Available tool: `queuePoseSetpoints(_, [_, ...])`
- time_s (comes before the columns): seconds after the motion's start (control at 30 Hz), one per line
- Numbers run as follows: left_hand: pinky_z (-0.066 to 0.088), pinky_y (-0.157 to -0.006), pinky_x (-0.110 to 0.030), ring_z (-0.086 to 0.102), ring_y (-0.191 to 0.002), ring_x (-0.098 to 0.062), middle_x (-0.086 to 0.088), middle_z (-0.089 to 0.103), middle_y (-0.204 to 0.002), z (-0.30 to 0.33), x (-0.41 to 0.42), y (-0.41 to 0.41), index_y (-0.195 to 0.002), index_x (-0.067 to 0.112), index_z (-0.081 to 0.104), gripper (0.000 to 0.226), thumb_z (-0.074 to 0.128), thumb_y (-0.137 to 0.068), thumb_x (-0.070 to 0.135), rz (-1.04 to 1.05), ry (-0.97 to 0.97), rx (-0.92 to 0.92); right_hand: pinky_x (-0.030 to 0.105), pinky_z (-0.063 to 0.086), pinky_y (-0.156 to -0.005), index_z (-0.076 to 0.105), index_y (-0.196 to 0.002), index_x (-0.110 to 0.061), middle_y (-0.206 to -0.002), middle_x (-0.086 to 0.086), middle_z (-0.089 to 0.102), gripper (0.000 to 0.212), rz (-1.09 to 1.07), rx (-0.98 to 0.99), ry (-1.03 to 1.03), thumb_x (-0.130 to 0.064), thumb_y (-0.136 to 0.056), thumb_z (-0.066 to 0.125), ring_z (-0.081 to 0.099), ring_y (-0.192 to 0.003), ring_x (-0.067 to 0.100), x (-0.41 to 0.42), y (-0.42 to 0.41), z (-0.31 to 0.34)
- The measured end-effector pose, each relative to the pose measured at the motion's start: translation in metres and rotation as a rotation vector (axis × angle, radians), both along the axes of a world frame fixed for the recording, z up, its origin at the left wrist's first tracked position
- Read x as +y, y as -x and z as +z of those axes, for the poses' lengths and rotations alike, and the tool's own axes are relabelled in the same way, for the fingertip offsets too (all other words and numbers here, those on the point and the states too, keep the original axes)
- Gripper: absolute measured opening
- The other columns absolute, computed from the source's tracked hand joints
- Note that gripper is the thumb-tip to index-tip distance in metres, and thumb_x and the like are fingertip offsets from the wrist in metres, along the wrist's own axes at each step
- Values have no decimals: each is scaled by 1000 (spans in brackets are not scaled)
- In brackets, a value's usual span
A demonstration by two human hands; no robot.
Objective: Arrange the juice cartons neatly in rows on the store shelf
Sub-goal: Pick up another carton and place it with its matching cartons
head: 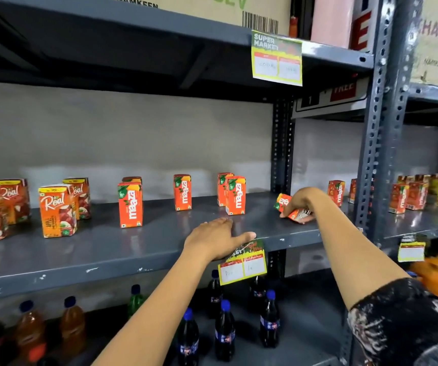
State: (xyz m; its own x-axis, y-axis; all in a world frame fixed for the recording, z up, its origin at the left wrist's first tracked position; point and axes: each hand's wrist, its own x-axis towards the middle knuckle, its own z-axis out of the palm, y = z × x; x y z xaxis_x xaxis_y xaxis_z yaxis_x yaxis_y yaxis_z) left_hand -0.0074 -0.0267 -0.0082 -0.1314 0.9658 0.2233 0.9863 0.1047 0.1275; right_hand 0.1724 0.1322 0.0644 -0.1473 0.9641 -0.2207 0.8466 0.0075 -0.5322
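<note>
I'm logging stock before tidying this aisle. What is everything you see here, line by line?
Maaza cartons: five upright, orange-red, middle shelf centre; one tilted in the right hand.
Real cartons: four, orange with red fruit, middle shelf left.
More small cartons: orange and yellow, count unclear, neighbouring bay right.
Dark cola bottles: about six, blue caps, lower shelf.
Amber bottles: three, lower shelf left.
Green bottle: one, lower shelf.
Price tags: three, yellow-green, shelf edges.
Cardboard boxes: brown, top shelf.
Left hand: flat on shelf edge.
Right hand: gripping the tilted carton.

Grey metal shelf point(107, 249): upright juice cartons point(130, 204) scattered, apart.
</note>
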Motion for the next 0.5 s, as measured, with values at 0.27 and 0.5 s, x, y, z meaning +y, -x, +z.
queuePoseSetpoints(0.27, [34,-108,-45,38,-138,-25,-2,34,-156,-2,4,3,-149,17,34,96,25,-80,83,16,-8,0,34,60,-70,49,-126,1,-96,13,64,45,49,1275,80,-24,-90,62,64,-84,22,-3,10,-38])
queuePoseSetpoints(0.5, [36,-107,-44,39,-138,-25,-3,35,-156,-3,6,4,-148,17,34,96,25,-80,83,13,-15,10,43,52,-88,46,-126,-15,-106,6,63,38,129,1476,61,-38,-97,44,62,-98,20,-9,16,-47])
